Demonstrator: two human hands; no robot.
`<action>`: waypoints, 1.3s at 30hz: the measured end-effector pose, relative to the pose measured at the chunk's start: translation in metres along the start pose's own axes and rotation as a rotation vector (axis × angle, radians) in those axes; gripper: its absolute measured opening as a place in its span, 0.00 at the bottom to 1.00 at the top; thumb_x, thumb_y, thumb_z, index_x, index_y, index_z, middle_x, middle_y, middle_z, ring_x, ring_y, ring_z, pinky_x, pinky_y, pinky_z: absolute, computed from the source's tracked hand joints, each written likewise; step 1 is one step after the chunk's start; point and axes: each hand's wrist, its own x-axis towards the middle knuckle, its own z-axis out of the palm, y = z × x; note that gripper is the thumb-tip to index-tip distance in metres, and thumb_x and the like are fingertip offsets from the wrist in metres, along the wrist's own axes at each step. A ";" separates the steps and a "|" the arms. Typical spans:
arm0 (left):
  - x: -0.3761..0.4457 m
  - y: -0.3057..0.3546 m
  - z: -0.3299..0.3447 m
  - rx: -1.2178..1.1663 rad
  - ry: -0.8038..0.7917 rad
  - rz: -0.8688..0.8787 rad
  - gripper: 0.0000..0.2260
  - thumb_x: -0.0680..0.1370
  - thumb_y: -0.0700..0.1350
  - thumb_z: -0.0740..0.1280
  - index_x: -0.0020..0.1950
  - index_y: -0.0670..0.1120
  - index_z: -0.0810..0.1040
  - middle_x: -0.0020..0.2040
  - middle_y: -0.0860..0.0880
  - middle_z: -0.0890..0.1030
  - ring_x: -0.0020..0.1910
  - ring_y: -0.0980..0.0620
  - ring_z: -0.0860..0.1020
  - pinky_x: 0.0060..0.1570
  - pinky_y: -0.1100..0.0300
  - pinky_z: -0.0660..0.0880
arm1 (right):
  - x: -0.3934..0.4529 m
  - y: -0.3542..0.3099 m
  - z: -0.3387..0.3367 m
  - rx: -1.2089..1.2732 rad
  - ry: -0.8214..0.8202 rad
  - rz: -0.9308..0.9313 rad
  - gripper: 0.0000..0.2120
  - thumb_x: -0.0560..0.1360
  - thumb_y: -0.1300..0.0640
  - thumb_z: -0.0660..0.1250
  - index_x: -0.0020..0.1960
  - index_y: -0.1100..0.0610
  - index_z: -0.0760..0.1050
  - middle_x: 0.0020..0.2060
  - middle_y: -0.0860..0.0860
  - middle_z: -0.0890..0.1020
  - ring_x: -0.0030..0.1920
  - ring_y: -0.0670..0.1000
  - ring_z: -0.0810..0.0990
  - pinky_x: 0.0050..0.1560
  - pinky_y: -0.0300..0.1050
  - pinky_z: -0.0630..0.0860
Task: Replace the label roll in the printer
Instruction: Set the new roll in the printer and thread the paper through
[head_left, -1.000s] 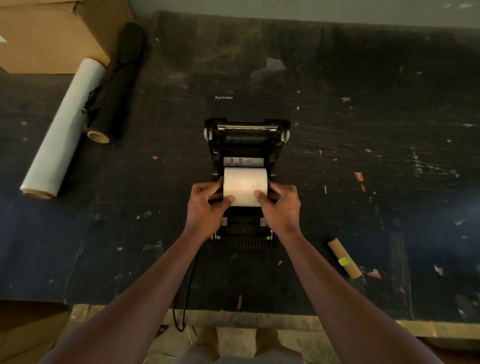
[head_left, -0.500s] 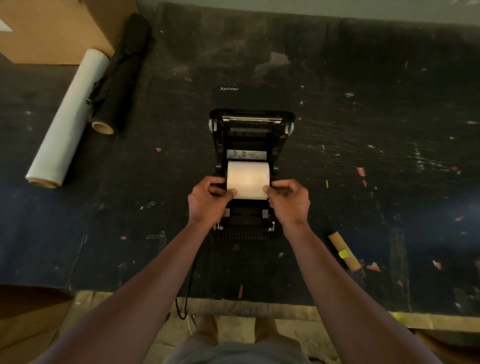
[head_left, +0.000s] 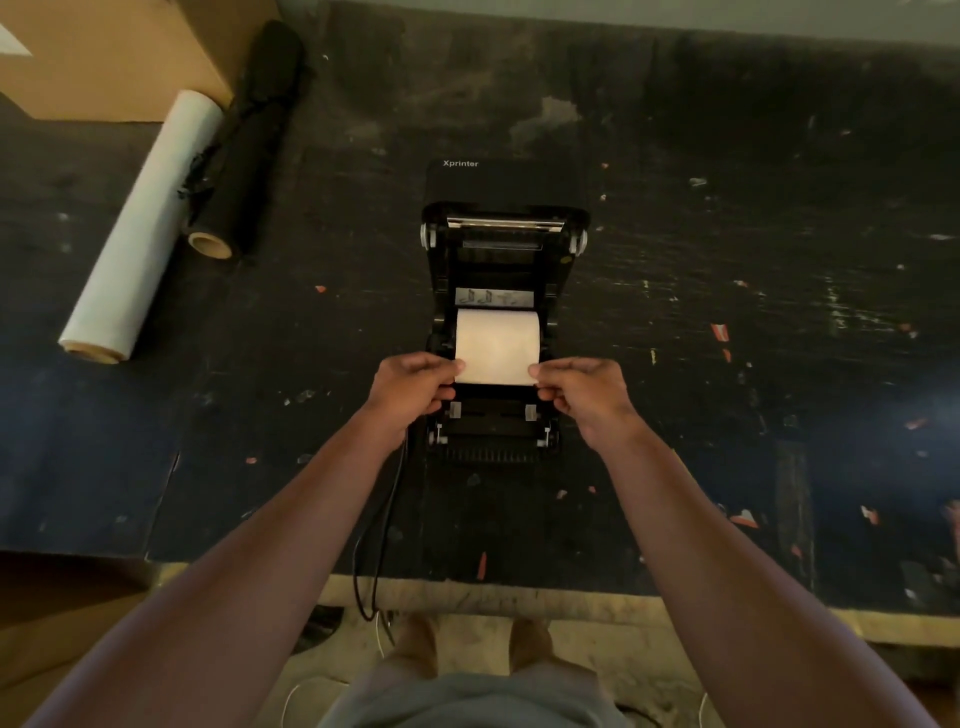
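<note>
A black Xprinter label printer (head_left: 503, 187) sits mid-table with its lid swung open toward the far side. A white label roll (head_left: 497, 343) lies in its bay, a flat stretch of paper drawn toward me. My left hand (head_left: 413, 387) pinches the paper's near left corner. My right hand (head_left: 584, 392) pinches the near right corner. The printer's front feed slot (head_left: 493, 415) lies just below the paper's edge, between my hands.
A white film roll (head_left: 143, 223) and a black roll (head_left: 244, 140) lie at the far left beside a cardboard box (head_left: 104, 52). A black cable (head_left: 379, 525) runs off the table's near edge. The dark tabletop (head_left: 727, 260) is scuffed and littered with scraps.
Both hands slid from the roll's sides to the near corners of the paper, and the paper's edge now sits closer to the front of the printer.
</note>
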 end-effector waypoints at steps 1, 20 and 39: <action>0.001 0.000 -0.001 0.047 -0.006 0.018 0.05 0.76 0.52 0.78 0.49 0.54 0.87 0.48 0.53 0.88 0.40 0.62 0.87 0.36 0.67 0.78 | 0.000 0.001 0.000 -0.035 0.001 -0.017 0.04 0.73 0.58 0.79 0.47 0.52 0.87 0.46 0.51 0.88 0.44 0.47 0.86 0.43 0.40 0.78; 0.019 0.004 -0.009 0.638 -0.109 0.132 0.08 0.73 0.50 0.80 0.38 0.59 0.84 0.40 0.62 0.81 0.42 0.64 0.78 0.38 0.67 0.69 | 0.009 0.015 0.000 -0.362 -0.037 -0.068 0.05 0.72 0.56 0.80 0.42 0.47 0.86 0.44 0.41 0.84 0.48 0.39 0.78 0.59 0.46 0.75; 0.027 0.019 -0.008 0.726 -0.139 0.087 0.10 0.71 0.51 0.81 0.50 0.50 0.88 0.54 0.49 0.88 0.47 0.57 0.80 0.51 0.59 0.73 | 0.018 -0.011 -0.005 -0.705 -0.158 -0.085 0.07 0.71 0.57 0.80 0.48 0.55 0.87 0.44 0.47 0.85 0.51 0.49 0.80 0.56 0.46 0.73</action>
